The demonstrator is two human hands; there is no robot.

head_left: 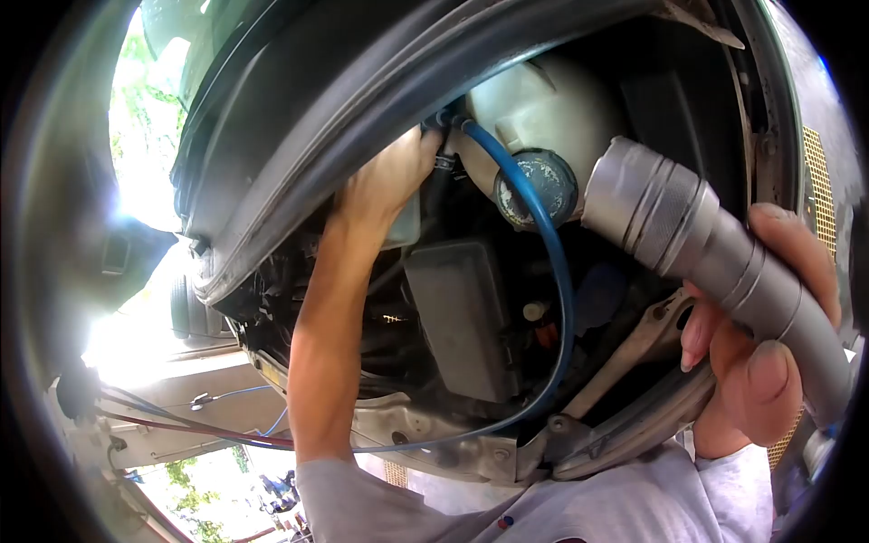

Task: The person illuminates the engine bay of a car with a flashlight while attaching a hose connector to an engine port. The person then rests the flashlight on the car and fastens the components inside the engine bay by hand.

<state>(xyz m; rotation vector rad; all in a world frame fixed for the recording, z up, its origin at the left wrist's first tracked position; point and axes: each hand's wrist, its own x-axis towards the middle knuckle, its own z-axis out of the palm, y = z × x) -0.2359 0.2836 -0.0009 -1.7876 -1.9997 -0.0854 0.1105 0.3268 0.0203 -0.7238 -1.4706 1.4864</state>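
My left hand [398, 172] reaches deep into the engine bay. Its fingers close around the dark end fitting [442, 119] of a blue hose [561, 271], and the fingertips are partly hidden. From there the hose loops down past a white plastic tank [543, 104] with a worn dark round cap [536, 188]. In my right hand [769, 362] is a grey metal flashlight [697, 231], its head tilted up and left, close to the cap. Whether it is lit does not show.
A black rectangular cover [462, 317] lies below the tank. The car's black rubber-edged body panel [299, 136] arches over my left arm. A metal bracket [634, 348] and the front body edge [425, 430] border the bay. Several hoses [181, 423] run off left.
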